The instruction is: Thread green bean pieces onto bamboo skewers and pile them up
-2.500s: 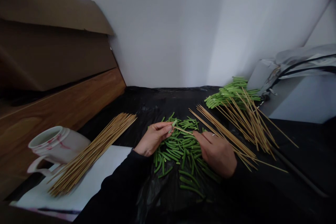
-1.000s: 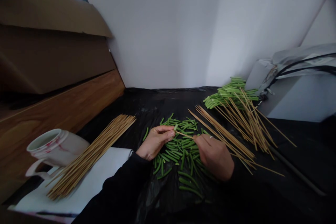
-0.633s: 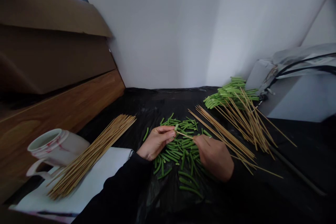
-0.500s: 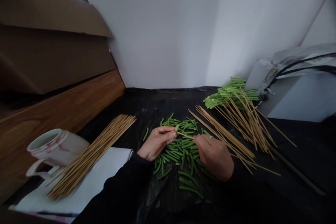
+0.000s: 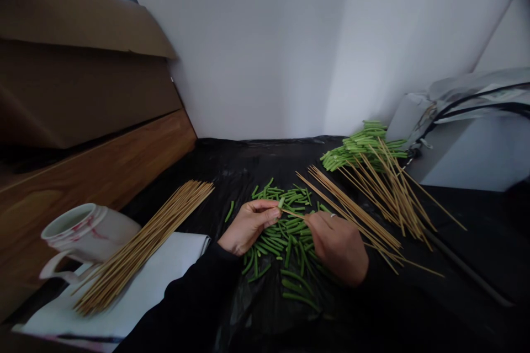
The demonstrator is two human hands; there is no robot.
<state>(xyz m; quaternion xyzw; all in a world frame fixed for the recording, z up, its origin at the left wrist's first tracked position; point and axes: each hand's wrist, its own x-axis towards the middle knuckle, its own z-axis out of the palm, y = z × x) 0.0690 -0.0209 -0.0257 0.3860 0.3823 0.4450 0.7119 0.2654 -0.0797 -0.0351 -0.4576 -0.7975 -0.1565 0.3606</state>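
Observation:
My left hand (image 5: 250, 224) pinches a short piece of green bean (image 5: 281, 203) between thumb and forefinger. From the right, my right hand (image 5: 337, 245) is closed around a thin wooden skewer (image 5: 293, 213), whose end meets the bean at the left fingertips. Whether the tip has gone into the bean is too small to tell. Below both hands many cut green beans (image 5: 271, 245) lie scattered on a black plastic sheet (image 5: 244, 168). Part of that pile is hidden by the hands.
On the left a skewer bundle (image 5: 144, 248) rests against a white mug (image 5: 91, 231) lying tilted over white paper (image 5: 165, 270). More skewers (image 5: 356, 207) lie at right, some on a heap of threaded beans (image 5: 364, 146). A cardboard box (image 5: 83, 83) and a white wall (image 5: 256, 49) bound the space.
Very little differs. The bean piece in my left fingers has shifted slightly and stands a bit more upright; my right hand keeps its hold on the skewer.

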